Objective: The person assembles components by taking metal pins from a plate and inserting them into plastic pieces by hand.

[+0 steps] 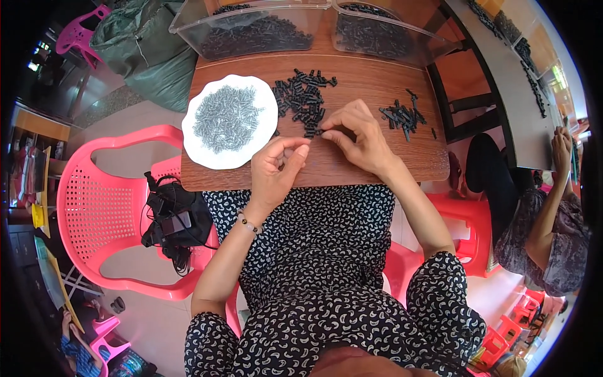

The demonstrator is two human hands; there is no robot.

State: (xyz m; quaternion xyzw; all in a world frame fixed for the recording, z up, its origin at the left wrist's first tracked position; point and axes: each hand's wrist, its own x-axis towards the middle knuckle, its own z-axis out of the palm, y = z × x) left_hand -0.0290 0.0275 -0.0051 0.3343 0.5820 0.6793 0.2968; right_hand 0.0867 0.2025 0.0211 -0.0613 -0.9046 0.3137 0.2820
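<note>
My left hand is closed in a pinch at the table's near side, thumb against fingertips. Whatever lies between them is too small to make out. Just right of it, my right hand pinches a small black plastic piece at the near edge of a loose pile of short black pieces. A white scalloped plate beside my left hand bears a heap of tiny silvery metal parts, perhaps springs. To the right of my right hand lies a smaller group of longer black pieces.
Two clear plastic bins of black pieces stand along the table's far edge. A pink chair with a black bag and cables is at left. Another person sits at a table on the right.
</note>
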